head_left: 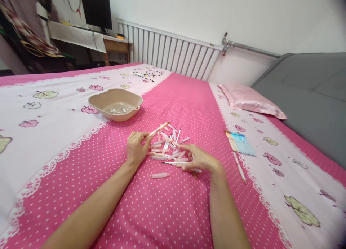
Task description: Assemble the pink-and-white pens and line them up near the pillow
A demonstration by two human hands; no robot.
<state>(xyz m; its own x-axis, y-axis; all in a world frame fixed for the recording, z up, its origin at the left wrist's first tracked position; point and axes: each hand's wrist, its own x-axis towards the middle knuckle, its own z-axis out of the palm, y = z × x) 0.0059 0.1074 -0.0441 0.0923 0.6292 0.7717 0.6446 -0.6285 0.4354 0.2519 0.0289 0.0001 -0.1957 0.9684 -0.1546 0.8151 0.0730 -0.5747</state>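
My left hand [137,147] is closed on a slim cream-pink pen barrel [159,129] with a brownish end, tilted up to the right. Below and beside it lies a loose heap of pen parts [166,151]: pink translucent barrels and caps, and thin white refills with dark tips. My right hand [198,158] is over the heap's right side, thumb and fingers apart. Its fingertips are close to a white refill [173,163] and some pink pieces; whether they touch cannot be made out. One pink barrel [159,175] lies apart, nearer to me.
A beige basin [116,99] with small white pieces stands left of the heap. To the right, a row of blue and orange pens [242,143] lies beside a single pink pen [239,168]. Farther back are a black cable [148,75] and a pink pillow [248,101].
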